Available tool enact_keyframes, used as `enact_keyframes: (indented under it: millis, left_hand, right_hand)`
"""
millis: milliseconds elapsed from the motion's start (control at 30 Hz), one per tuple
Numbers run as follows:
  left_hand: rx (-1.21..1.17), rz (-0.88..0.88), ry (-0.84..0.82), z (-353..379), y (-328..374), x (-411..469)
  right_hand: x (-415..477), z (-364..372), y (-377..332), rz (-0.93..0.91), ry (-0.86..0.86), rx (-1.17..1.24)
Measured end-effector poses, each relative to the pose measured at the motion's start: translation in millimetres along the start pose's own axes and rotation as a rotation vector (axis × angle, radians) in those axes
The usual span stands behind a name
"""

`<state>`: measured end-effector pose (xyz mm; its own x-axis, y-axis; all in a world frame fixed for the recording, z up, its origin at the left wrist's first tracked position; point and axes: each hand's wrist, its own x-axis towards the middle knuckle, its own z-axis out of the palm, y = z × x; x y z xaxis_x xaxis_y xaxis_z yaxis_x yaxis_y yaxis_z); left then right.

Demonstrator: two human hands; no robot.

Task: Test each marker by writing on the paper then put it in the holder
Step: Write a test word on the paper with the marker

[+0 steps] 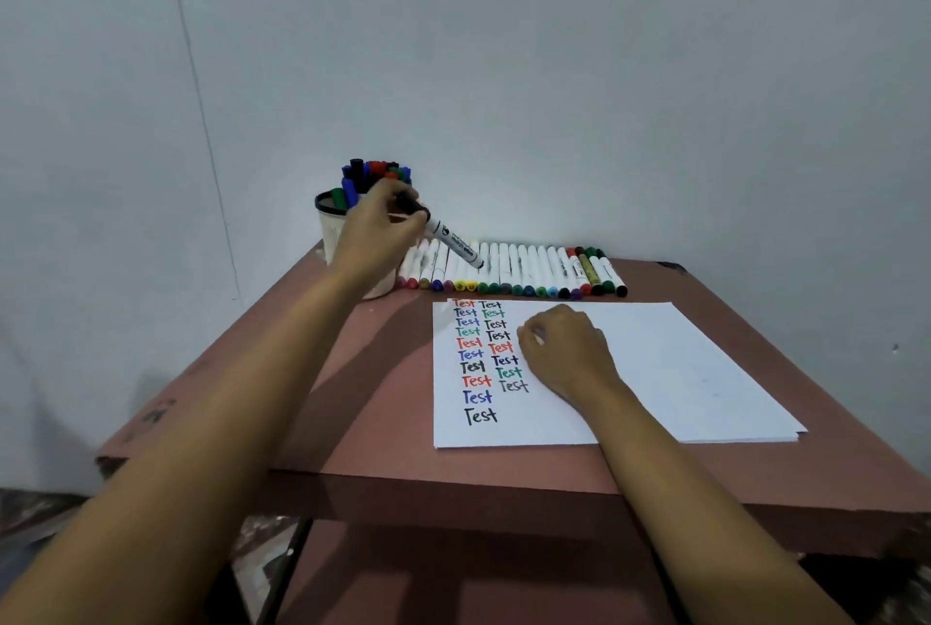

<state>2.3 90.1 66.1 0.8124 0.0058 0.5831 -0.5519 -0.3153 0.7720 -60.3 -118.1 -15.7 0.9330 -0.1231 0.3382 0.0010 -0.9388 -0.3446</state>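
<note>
About twenty "Test" words are written on the white paper sheet (655,372), and capped markers already fill the white cylindrical holder (330,231) at the reddish-brown surface's (383,423) far left corner. A black-capped white marker (453,239) is grasped by the left hand (375,234) just beside the holder, probably tested; the right hand (564,347) is loosely clenched on the paper. A long row of markers (524,272) along the far edge is left.

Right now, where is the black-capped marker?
In the head view, the left hand holds the black-capped marker at the table's far left, just right of the holder and above the row of markers.
</note>
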Motion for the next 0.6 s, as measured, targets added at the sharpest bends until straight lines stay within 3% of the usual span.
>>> enact_keyframes:
  millis: [300, 600]
  left_hand:
    - [0.272, 0.115, 0.147, -72.1, 33.8, 77.4]
    - [0.605, -0.015, -0.213, -61.2, 0.1, 73.4]
  right_hand:
    - [-1.6, -1.3, -2.6, -0.007, 0.022, -0.031]
    - [-2.2, -3.4, -4.2, 0.002, -0.005, -0.061]
